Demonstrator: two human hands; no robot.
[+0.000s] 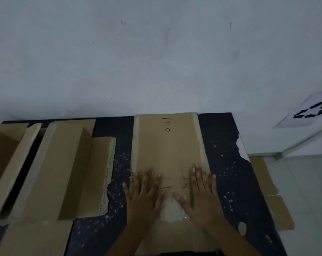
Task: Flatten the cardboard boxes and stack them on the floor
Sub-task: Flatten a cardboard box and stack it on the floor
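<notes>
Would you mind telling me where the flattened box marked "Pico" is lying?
The flattened box lies on the dark table, right of centre, under both hands, right of the unflattened boxes.

We see one brown cardboard box pressed flat at centre frame, lengthwise away from us, "Pico" handwritten near its far end. At left, two more boxes stand open, flaps splayed. At lower right, flattened cardboard lies on the floor.
</notes>
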